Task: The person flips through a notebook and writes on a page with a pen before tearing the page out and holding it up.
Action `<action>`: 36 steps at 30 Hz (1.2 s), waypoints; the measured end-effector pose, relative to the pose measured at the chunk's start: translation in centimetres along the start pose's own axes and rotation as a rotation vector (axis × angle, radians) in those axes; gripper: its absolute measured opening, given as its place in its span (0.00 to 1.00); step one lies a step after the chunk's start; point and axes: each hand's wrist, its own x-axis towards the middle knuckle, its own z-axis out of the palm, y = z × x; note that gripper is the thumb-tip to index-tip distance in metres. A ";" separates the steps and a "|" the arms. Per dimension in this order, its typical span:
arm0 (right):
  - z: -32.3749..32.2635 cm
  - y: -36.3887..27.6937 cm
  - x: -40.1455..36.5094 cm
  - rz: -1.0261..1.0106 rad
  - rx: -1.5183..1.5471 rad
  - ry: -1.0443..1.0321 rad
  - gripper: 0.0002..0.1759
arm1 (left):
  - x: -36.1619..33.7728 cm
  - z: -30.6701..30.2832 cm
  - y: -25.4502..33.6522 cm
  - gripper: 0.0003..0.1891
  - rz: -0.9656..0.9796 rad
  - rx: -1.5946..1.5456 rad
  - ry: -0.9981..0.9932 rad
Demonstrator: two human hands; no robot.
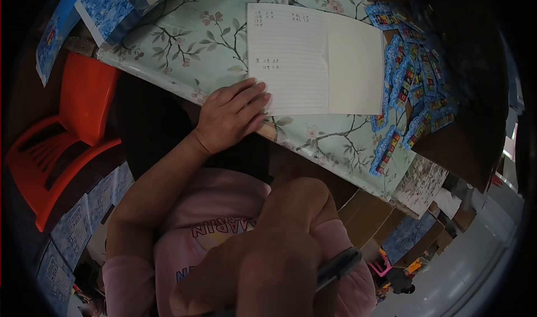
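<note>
An open lined notebook (288, 43) lies on the floral tablecloth, with a few short handwritten lines on its left page and a blank right page. My left hand (234, 111) rests at the notebook's lower left corner, fingers stretched out flat over the page edge. Close to the camera, my right hand (268, 266) is raised in front of my chest, large and somewhat blurred. Its fingers are closed around a dark pen (340, 265), whose clip end sticks out on the right; most of the pen is hidden by the hand.
Many small blue packets (417, 82) spill from a tipped cardboard box (470, 143) on the right of the table (207, 54). Blue printed cartons (112, 15) stand at the upper left. An orange plastic chair (84, 99) is at the left, with more blue boxes (72, 233) below.
</note>
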 end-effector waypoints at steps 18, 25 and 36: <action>-14.1 -15.7 4.8 0.154 -1.532 0.613 0.22 | 0.5 -0.8 0.4 0.17 -0.035 -0.093 -0.028; -16.9 -14.0 3.9 0.107 -1.692 0.640 0.08 | 0.6 -1.0 0.2 0.16 -0.047 -0.141 -0.031; -17.2 -14.4 3.2 0.106 -1.693 0.643 0.11 | 1.8 -1.2 -2.0 0.09 -0.079 -0.211 0.039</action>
